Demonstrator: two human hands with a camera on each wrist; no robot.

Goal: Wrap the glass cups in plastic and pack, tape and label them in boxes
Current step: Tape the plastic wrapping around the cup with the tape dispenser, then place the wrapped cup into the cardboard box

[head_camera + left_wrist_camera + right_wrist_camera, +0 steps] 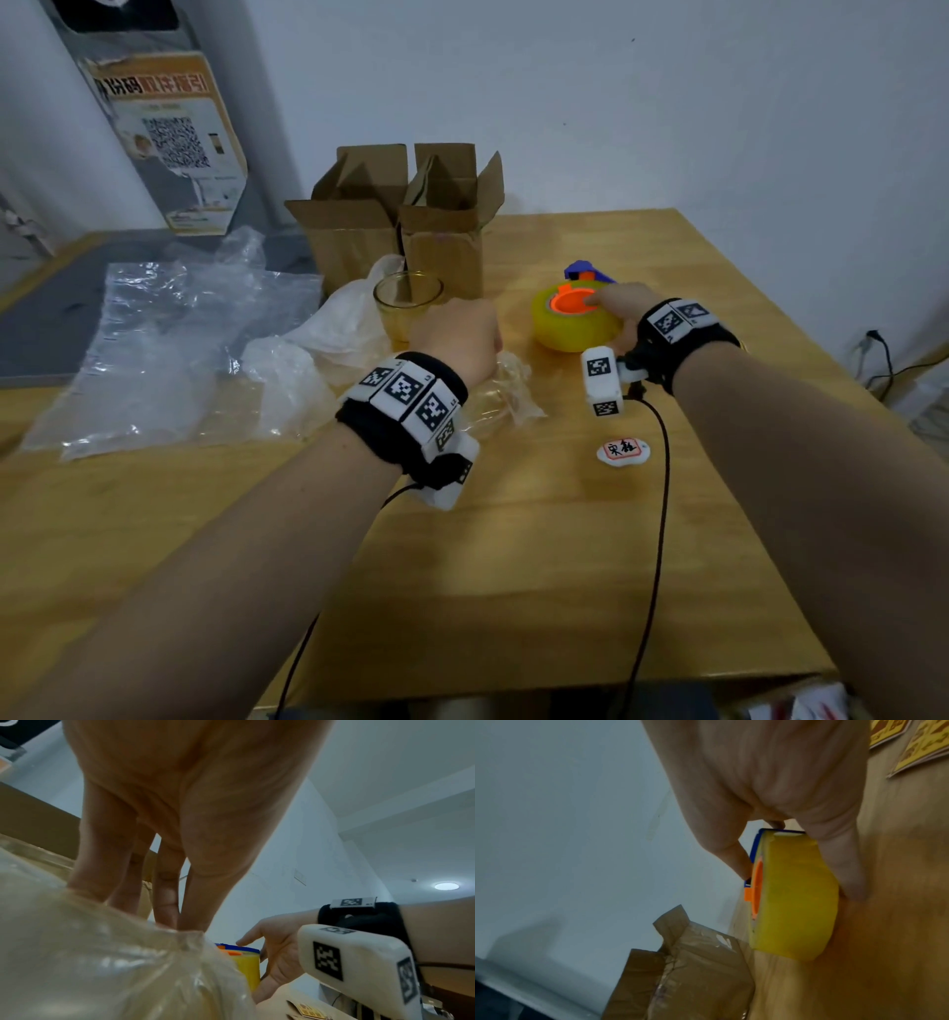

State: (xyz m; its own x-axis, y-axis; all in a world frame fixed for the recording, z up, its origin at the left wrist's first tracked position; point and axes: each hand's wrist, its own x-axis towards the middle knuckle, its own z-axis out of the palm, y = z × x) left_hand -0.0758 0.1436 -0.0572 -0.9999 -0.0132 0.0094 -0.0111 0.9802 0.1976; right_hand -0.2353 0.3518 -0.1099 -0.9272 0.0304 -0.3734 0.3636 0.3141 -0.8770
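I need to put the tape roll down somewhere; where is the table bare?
Bare wood runs across the near table, between both forearms, below the small sticker. Crowded: plastic sheets on the left, boxes and glass cup behind the left hand.

Head view looks down — wrist views close, low, sharing the tape roll [793,894].

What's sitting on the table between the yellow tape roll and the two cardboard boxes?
Nothing but bare wood: the head view shows an open strip of table between the tape roll and the boxes.
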